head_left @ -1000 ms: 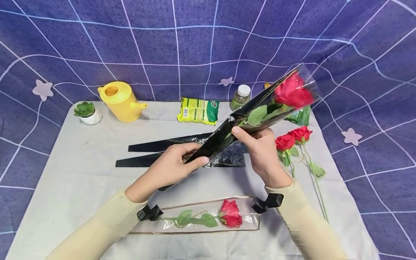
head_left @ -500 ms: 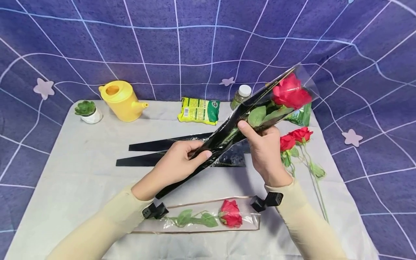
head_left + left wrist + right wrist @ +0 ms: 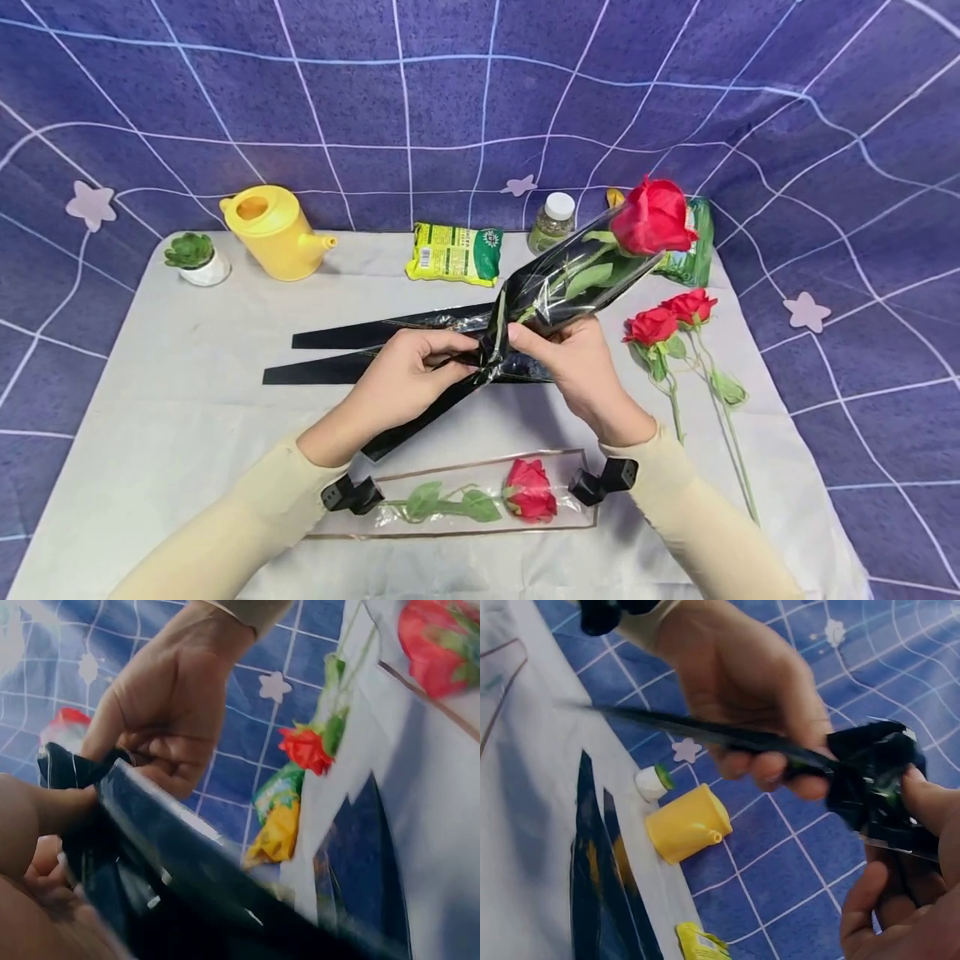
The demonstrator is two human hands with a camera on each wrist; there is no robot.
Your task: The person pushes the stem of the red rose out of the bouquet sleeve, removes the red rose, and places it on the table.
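Note:
A red rose (image 3: 651, 218) stands slanted in a black flower sleeve (image 3: 558, 287) with a clear front, its bloom at the upper right. My left hand (image 3: 408, 375) grips the lower part of the sleeve, thumb and fingers around it. Higher up, my right hand (image 3: 581, 371) holds the sleeve with its thumb on the front face. Between the two hands the film is creased and bunched. In the right wrist view the crumpled black film (image 3: 877, 780) lies between both hands; the stem's lower end is hidden.
Flat black sleeves (image 3: 330, 367) lie behind the hands. A clear-sleeved rose (image 3: 531, 492) lies in front. Loose roses (image 3: 652, 327) lie at right. Along the back stand a potted succulent (image 3: 206, 265), yellow watering can (image 3: 281, 237), yellow-green packet (image 3: 453, 254), lidded jar (image 3: 553, 223) and green packet (image 3: 693, 246).
The sleeve has been squeezed and creased between the hands. Its top has lowered around the bloom, which now stands out past the film. My right hand has shifted slightly down and left.

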